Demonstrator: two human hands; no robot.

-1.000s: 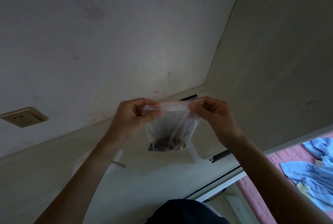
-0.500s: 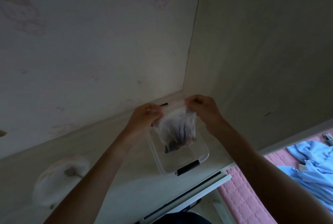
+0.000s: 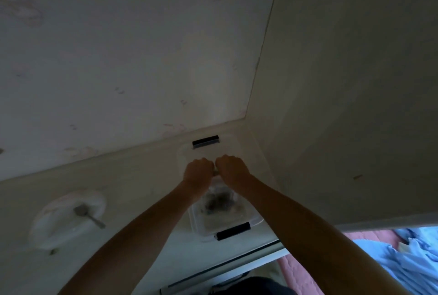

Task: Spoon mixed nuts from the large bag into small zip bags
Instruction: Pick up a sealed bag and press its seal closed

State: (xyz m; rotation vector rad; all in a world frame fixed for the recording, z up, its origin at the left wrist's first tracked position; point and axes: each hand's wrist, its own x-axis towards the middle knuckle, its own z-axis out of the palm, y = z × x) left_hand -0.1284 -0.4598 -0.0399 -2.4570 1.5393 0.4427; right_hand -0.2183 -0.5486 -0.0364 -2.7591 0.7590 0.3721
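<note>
- The clear plastic box [image 3: 248, 221] is showing black clip handles at both ends.
- The small zip bag [image 3: 219, 199] is looking transparent, with dark brown nuts inside.
- The spoon [image 3: 88, 215] is gleaming grey on a white plate [image 3: 54, 226].
- The wall [image 3: 118, 45] is showing faint pink cartoon prints on cream.
- Blue cloth [image 3: 407, 264] is lying on pink bedding [image 3: 298, 271].

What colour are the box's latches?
Black latches on a clear box; head view.

A pale bench [image 3: 132, 176] runs into a wall corner. A clear lidless box [image 3: 201, 228] with black clips sits directly under the hands [image 3: 215, 171]. Well left of them lies a white bag [image 3: 54, 226] with a spoon [image 3: 88, 215] on it.
</note>
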